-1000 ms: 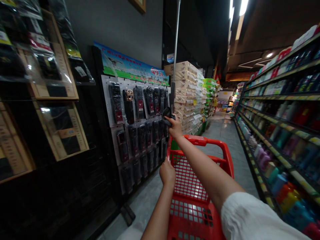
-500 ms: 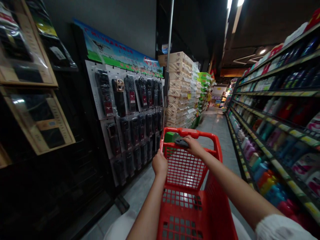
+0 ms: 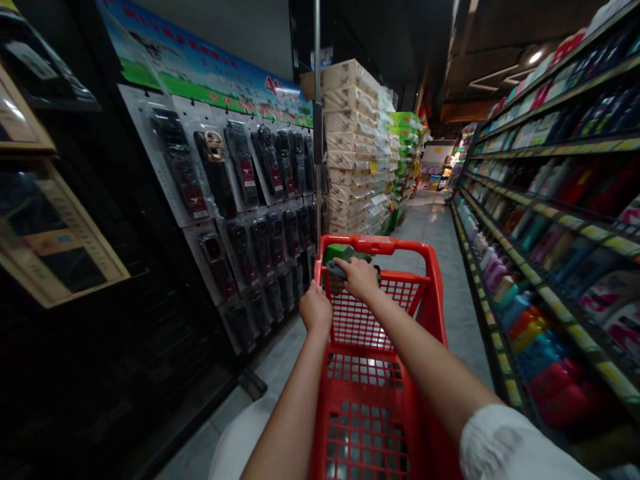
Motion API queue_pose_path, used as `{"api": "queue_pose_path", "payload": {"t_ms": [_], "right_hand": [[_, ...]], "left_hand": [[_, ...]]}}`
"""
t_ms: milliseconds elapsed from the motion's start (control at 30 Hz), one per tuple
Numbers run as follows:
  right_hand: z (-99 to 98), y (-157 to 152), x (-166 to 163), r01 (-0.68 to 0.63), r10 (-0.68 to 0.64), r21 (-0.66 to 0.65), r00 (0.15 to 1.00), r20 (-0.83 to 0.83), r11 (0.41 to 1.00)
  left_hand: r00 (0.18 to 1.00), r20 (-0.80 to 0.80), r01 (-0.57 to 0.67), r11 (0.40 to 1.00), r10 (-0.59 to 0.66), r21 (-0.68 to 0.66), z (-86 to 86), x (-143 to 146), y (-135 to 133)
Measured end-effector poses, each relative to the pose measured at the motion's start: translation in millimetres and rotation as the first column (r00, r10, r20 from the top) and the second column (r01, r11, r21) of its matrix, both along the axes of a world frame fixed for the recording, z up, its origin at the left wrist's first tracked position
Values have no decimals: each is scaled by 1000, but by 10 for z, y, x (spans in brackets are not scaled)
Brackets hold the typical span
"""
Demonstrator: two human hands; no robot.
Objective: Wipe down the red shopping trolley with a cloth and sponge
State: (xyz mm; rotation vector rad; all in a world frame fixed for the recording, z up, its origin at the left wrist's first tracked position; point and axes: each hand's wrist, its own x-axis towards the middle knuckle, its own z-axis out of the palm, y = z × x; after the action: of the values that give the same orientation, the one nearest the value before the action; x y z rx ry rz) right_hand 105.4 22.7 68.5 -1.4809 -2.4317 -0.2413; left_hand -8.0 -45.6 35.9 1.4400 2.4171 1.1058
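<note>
A red rolling shopping basket (image 3: 434,273) with grid walls stands in front of me. My left hand (image 3: 316,309) is closed around its left edge, just below the far corner. A thin metal pole (image 3: 318,73) rises beside that corner. My right hand (image 3: 362,277) is at the basket's far side, below the red top bar, with its fingers closed on a small grey piece (image 3: 337,269) whose exact kind I cannot make out. Next to these fingers is something green (image 3: 336,252), partly hidden.
On the left, a display rack (image 3: 155,153) holds packaged belts (image 3: 240,163), beside boxed goods (image 3: 75,233). Stacked cartons (image 3: 350,133) stand ahead. Shelves of bottles (image 3: 525,293) line the right side. A tiled aisle (image 3: 425,217) runs between them.
My right hand has moved left with the grey piece, closer to my left hand. The left hand keeps its hold. The belt rack and cartons appear nearer and further left.
</note>
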Motion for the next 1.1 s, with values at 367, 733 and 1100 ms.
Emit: {"api": "queue_pose_path", "payload": {"t_ms": [367, 733, 1100], "right_hand": [[-56, 29, 225, -151, 152, 47, 988, -21, 987], [86, 72, 1608, 7, 2, -86, 994, 110, 996], [285, -89, 1805, 73, -67, -7, 943, 325, 997]], "left_hand": [[999, -1, 33, 999, -33, 27, 26, -27, 9], [998, -49, 43, 999, -41, 27, 68, 13, 40], [997, -66, 44, 999, -42, 23, 78, 33, 25]]}}
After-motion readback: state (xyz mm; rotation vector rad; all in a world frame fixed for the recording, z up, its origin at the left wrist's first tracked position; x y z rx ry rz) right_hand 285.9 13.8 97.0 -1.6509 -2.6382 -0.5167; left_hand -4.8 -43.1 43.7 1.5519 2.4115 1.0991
